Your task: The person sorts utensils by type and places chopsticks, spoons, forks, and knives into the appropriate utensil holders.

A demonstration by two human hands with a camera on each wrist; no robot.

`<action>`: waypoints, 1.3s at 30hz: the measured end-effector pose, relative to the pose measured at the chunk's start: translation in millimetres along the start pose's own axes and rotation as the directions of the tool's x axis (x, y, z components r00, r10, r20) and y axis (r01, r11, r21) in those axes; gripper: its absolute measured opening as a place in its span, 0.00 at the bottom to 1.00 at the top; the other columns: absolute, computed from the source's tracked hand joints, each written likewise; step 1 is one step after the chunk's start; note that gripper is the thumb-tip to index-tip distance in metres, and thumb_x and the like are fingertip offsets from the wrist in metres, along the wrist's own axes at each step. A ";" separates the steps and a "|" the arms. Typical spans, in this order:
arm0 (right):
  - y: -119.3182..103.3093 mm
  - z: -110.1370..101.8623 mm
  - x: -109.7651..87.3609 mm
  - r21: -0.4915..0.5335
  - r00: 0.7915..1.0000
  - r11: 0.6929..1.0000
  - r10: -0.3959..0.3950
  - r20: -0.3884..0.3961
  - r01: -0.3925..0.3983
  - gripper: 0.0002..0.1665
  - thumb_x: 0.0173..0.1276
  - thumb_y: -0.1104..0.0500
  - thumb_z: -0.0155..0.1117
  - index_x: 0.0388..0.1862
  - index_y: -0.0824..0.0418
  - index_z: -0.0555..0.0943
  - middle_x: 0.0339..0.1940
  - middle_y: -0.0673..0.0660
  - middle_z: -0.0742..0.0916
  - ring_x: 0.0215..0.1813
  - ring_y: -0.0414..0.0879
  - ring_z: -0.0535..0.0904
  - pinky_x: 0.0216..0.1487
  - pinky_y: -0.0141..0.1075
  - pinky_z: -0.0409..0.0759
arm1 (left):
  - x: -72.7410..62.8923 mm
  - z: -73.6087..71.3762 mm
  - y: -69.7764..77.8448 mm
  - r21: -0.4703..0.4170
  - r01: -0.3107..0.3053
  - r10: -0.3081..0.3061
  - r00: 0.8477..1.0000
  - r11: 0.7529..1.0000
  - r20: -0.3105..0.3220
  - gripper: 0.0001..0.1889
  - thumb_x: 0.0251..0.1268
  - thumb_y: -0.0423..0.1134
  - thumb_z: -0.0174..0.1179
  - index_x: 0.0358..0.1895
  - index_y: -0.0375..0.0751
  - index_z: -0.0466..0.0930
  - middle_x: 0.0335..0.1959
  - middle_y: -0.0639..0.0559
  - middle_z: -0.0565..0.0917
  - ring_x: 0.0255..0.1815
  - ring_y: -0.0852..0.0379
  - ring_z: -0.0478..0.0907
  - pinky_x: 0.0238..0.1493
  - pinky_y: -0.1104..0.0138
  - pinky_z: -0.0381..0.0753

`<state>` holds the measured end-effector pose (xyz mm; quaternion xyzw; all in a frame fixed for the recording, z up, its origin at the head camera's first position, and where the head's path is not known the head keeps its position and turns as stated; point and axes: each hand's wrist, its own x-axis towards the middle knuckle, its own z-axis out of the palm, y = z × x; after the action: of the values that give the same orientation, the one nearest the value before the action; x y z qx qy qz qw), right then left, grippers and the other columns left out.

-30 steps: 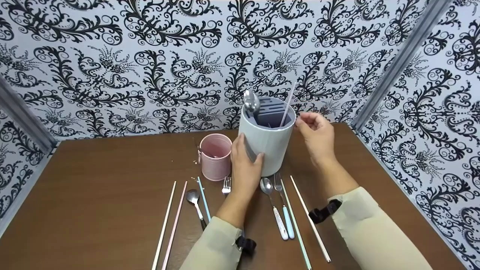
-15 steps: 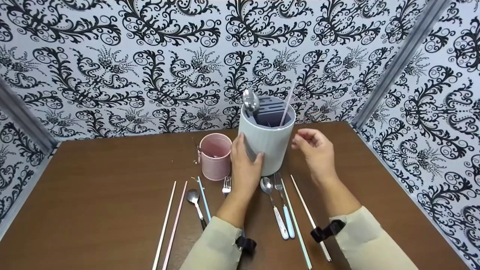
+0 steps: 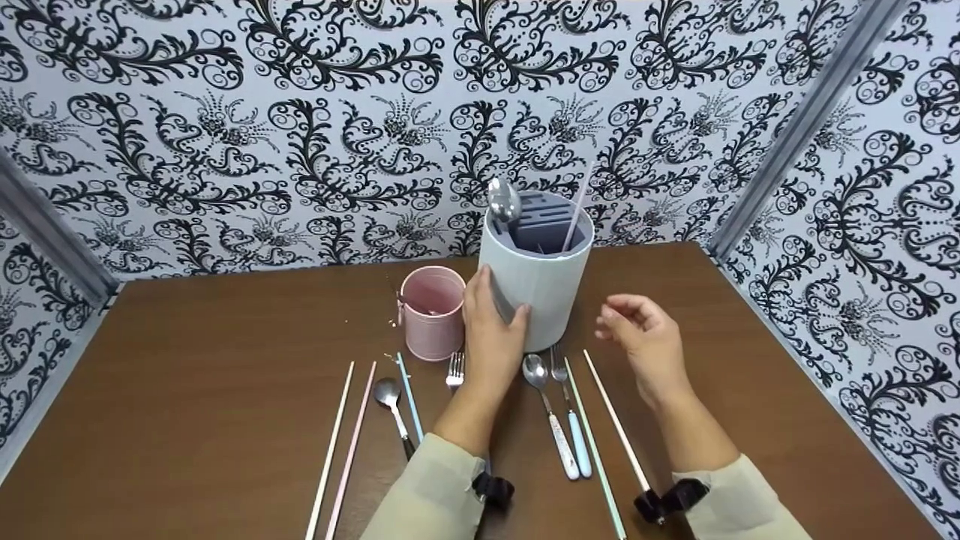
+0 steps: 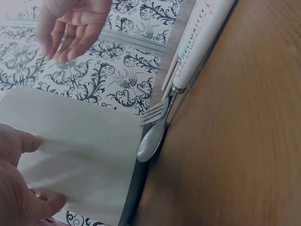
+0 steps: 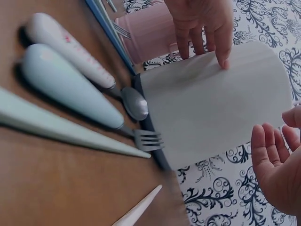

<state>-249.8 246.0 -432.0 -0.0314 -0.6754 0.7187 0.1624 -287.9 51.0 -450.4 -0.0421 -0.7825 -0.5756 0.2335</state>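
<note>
A pale grey utensil holder (image 3: 551, 300) stands upright on the table, with spoons (image 3: 504, 201) and a light pink chopstick (image 3: 577, 214) poking out of its top. My left hand (image 3: 491, 337) holds its left side, the thumb spread over the near face. To the right of the holder, apart from it, my right hand (image 3: 646, 349) hovers with loosely bent fingers and nothing between them. In front of the holder lie a spoon (image 3: 556, 427) with a patterned white handle, a blue-handled fork (image 3: 577, 442), a green chopstick (image 3: 594, 446) and a white chopstick (image 3: 615, 416).
A pink mug (image 3: 433, 334), with something thin inside, stands left of the holder. White (image 3: 331, 446), pink (image 3: 351, 450) and blue chopsticks (image 3: 409, 394), a black-handled spoon (image 3: 388, 393) and another fork (image 3: 455, 369) lie near the left forearm. Patterned walls (image 3: 337, 135) enclose the brown table (image 3: 195, 390).
My right hand has moved down from beside the holder's rim, then slightly away to the right. My left hand stays on the holder, and the utensils have not moved.
</note>
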 end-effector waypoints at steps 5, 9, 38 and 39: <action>8.7 -7.6 -4.8 -0.030 0.999 0.999 0.038 0.008 -0.038 0.09 0.72 0.72 0.63 0.48 0.65 0.82 0.36 0.52 0.87 0.38 0.45 0.86 0.42 0.35 0.90 | 0.3 -0.4 0.2 0.001 0.013 -0.013 1.000 1.000 0.014 0.42 0.60 0.32 0.72 0.78 0.33 0.63 0.74 0.36 0.68 0.77 0.39 0.65 0.82 0.51 0.64; 14.1 -11.8 -7.4 -0.067 0.996 0.995 0.078 0.034 -0.075 0.08 0.73 0.70 0.64 0.49 0.65 0.81 0.36 0.52 0.88 0.38 0.44 0.86 0.43 0.37 0.90 | 0.2 -1.3 -0.1 0.005 0.031 -0.031 0.999 1.000 0.019 0.43 0.60 0.32 0.72 0.78 0.34 0.62 0.75 0.37 0.68 0.78 0.40 0.65 0.82 0.52 0.64; 8.3 -41.2 -10.6 -0.709 0.861 0.704 0.329 0.387 0.050 0.23 0.67 0.63 0.69 0.56 0.72 0.74 0.39 0.59 0.82 0.33 0.45 0.80 0.33 0.39 0.87 | -1.1 -1.8 -0.8 0.004 -0.001 0.001 1.000 1.000 0.014 0.43 0.61 0.31 0.72 0.79 0.34 0.61 0.75 0.37 0.68 0.78 0.40 0.65 0.82 0.52 0.64; 8.8 -41.3 -11.2 -0.725 0.855 0.687 0.343 0.390 0.055 0.24 0.67 0.62 0.70 0.56 0.72 0.74 0.38 0.58 0.82 0.32 0.45 0.80 0.33 0.39 0.87 | -0.9 -1.7 -1.1 0.003 -0.003 0.003 1.000 1.000 0.013 0.43 0.61 0.31 0.72 0.79 0.34 0.61 0.75 0.37 0.68 0.78 0.40 0.65 0.82 0.52 0.64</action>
<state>-230.0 282.2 -446.1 0.0389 -0.9129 0.3935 -0.1009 -286.9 49.2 -451.3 -0.0468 -0.7849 -0.5737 0.2294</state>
